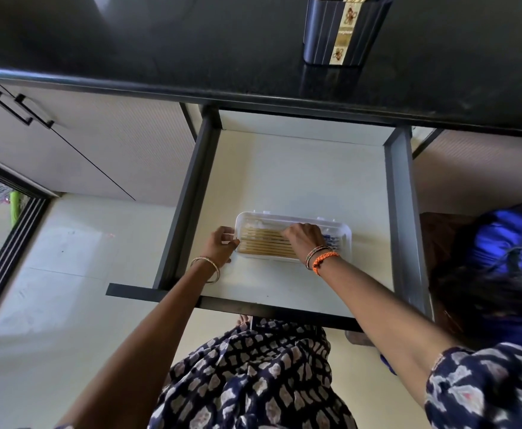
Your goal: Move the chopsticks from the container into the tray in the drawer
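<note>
Left hand [221, 243] is gripping the tray [343, 235] edge; right hand [304, 235] fingers, curled, are settling chopsticks [263, 241] best laid flat, parallel.

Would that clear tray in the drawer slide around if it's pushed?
Probably: the tray looks like thin, light plastic on a smooth drawer floor. The left hand holds its end, perhaps steadying it. Its flat shape seems unlikely to tip.

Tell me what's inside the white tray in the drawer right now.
The white tray holds a row of chopsticks lying side by side. The right hand covers their right ends, so that part of the tray is mostly hidden.
</note>
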The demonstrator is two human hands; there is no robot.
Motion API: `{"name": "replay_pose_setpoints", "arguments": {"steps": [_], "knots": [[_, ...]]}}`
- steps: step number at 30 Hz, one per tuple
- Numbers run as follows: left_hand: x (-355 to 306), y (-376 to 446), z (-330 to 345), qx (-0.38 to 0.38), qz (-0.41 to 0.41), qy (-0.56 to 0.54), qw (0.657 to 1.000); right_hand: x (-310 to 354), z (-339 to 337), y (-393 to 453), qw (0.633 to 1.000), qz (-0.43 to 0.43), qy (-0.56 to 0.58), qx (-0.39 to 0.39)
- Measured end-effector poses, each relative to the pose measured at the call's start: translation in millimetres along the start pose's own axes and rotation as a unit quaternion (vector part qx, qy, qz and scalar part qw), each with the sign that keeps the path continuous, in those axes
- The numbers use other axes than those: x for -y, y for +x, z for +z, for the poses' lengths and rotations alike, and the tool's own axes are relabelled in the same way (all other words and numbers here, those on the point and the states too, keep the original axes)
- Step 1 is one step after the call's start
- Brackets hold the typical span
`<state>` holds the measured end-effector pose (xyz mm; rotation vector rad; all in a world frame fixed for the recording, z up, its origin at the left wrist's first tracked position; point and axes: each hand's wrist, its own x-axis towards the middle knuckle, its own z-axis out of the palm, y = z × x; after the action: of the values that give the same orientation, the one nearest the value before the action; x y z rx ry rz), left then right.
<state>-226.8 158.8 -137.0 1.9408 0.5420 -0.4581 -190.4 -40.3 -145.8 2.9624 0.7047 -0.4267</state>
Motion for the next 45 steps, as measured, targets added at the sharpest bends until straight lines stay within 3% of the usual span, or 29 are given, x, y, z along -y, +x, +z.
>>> {"name": "replay_pose_setpoints", "arguments": {"steps": [11,14,18,21,24,27,31,33,35,39,43,45], "knots": [[4,3,3,0.011,0.006,-0.028,1.000,-5,6,0,1.000,-0.018,0.013,-0.006],[-2,2,2,-0.027,0.018,-0.035,0.999,-7,-6,0,0.999,-0.008,0.042,-0.030],[-53,1,-5,-0.102,0.084,-0.036,0.991,-24,-59,4,0.992,0.017,0.114,-0.046],[-123,12,-11,-0.096,0.161,-0.078,0.979,-54,-118,11,0.981,0.073,0.163,-0.070],[-199,25,-18,-0.046,0.238,-0.136,0.961,-98,-188,27,0.946,0.136,0.241,-0.167],[-267,41,-23,-0.032,0.305,-0.131,0.943,-145,-253,43,0.886,0.183,0.333,-0.267],[-334,62,-25,-0.079,0.396,-0.059,0.913,-202,-304,76,0.812,0.231,0.418,-0.336],[-358,74,-24,-0.121,0.429,-0.015,0.895,-227,-321,99,0.757,0.265,0.472,-0.366],[-376,93,-22,-0.140,0.445,0.049,0.883,-249,-328,123,0.718,0.288,0.520,-0.360],[-391,140,-15,-0.120,0.430,0.225,0.866,-273,-325,169,0.750,0.287,0.548,-0.236],[-392,171,-8,-0.116,0.427,0.187,0.877,-289,-317,211,0.743,0.305,0.535,-0.261],[-386,179,-6,-0.133,0.453,0.221,0.853,-297,-311,224,0.728,0.310,0.538,-0.290]]}}
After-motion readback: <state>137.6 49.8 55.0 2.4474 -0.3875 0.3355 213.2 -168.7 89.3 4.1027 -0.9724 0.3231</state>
